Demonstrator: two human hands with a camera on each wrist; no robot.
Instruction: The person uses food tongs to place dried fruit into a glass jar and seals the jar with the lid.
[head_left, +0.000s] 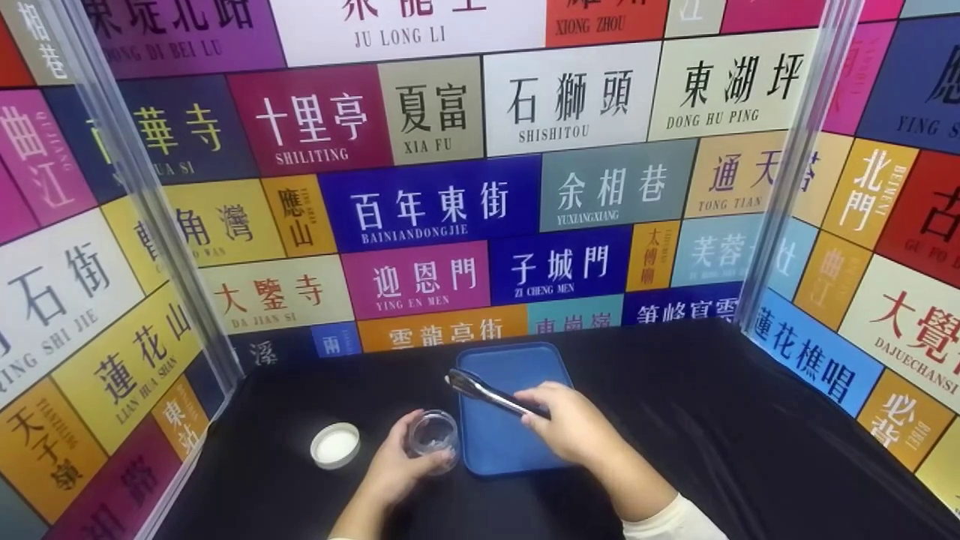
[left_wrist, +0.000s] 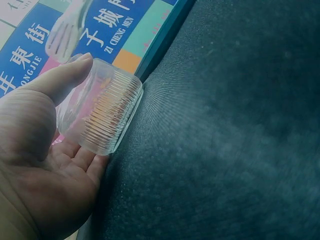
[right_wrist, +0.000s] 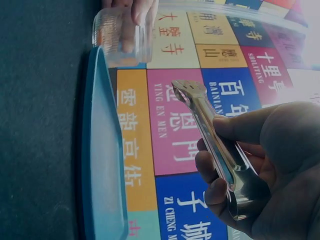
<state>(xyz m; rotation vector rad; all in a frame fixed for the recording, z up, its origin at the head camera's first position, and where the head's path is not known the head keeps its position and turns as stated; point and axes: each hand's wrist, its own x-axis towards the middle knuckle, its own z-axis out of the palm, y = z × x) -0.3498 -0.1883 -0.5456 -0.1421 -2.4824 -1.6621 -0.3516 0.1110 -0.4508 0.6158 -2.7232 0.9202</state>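
Observation:
My left hand [head_left: 391, 466] grips a clear jar [head_left: 433, 433], thumb on one side and fingers round the other. Seen from the left wrist, the jar [left_wrist: 112, 112] has ribbed walls and stands close over the black cloth. My right hand [head_left: 576, 424] holds metal tongs [head_left: 491, 393] by the handle end. Their slotted tips [right_wrist: 189, 89] lie close together in the right wrist view and point left, above the blue tray [head_left: 510, 446] and its left edge. A round white lid [head_left: 335, 445] lies on the cloth left of the jar.
Black cloth [head_left: 720, 450] covers the table. Panels printed with colourful place-name signs [head_left: 431, 202] stand behind and at both sides. Clear corner strips [head_left: 795, 150] join the panels. The tray's far end lies near the back panel.

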